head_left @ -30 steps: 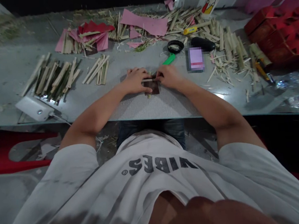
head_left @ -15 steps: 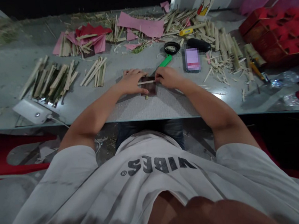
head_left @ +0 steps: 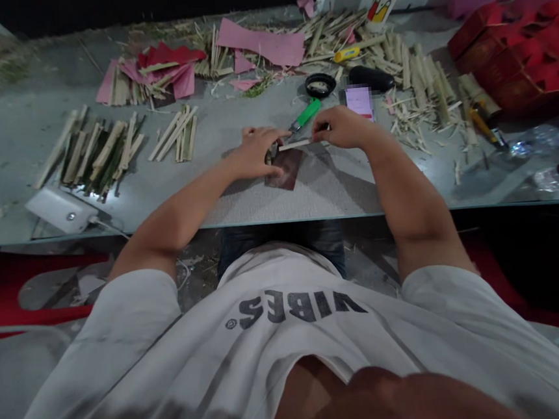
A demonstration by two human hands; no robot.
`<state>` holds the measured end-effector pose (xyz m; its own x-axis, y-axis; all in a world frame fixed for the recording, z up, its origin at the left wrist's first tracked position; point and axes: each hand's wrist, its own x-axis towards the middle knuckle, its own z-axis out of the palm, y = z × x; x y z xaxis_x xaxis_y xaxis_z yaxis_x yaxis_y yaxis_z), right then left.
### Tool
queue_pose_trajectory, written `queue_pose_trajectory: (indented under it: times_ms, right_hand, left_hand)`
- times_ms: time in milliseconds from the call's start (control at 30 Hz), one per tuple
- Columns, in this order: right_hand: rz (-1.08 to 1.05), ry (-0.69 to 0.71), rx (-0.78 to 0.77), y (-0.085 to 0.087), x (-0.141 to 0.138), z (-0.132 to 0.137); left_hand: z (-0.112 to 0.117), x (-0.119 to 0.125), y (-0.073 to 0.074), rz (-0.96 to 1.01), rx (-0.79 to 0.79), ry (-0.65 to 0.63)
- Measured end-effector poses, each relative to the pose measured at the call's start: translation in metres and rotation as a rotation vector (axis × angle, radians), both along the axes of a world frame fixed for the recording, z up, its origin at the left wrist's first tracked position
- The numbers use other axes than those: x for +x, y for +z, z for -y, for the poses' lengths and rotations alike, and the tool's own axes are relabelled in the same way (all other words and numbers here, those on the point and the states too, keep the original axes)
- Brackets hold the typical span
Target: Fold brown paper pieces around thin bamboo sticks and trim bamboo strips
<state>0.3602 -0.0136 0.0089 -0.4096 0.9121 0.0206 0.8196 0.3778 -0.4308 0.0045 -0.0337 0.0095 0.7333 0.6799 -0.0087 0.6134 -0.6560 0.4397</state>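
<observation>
My left hand (head_left: 259, 151) is bent around the upper left part of a dark brown sheet that looks like sandpaper (head_left: 289, 173), its thumb on the sheet. Some of the sheet is hidden beneath the fingers. In my right hand (head_left: 338, 127), fingertips pinch one end of a thin pale bamboo strip (head_left: 295, 145). The strip's other end points at my left fingers, along the sheet's upper edge. Just beyond the hands lies a green-handled knife (head_left: 308, 112).
Bamboo strips (head_left: 101, 153) are piled on the left of the table. Behind are pink paper (head_left: 265, 41), a black round lid (head_left: 320, 85) and a phone (head_left: 359, 103). Bamboo shavings (head_left: 413, 123), a red carton (head_left: 515, 52) and a plastic bottle (head_left: 542, 141) lie rightward. A white power bank (head_left: 59, 209) sits front left.
My right hand has moved right and slightly away from me, drawing the bamboo strip along with it. The brown sheet has turned, its lower part swinging to the right.
</observation>
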Motion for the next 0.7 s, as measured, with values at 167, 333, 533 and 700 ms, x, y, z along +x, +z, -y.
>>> queue_pose_trajectory:
  times_ms: [167, 333, 533, 700]
  right_hand:
    - [0.045, 0.075, -0.063, 0.002, 0.0, 0.007]
    - [0.059, 0.115, 0.005, -0.007, -0.015, 0.007]
    - [0.116, 0.204, 0.029, -0.013, -0.042, 0.018]
    - [0.122, 0.284, 0.044, -0.013, -0.068, 0.029]
  left_hand:
    - [0.005, 0.015, -0.006, -0.039, 0.004, 0.021]
    - [0.009, 0.012, -0.007, -0.056, 0.047, 0.08]
    - [0.007, 0.005, -0.013, -0.077, 0.028, 0.118]
    - [0.005, 0.002, -0.01, -0.122, -0.01, 0.111]
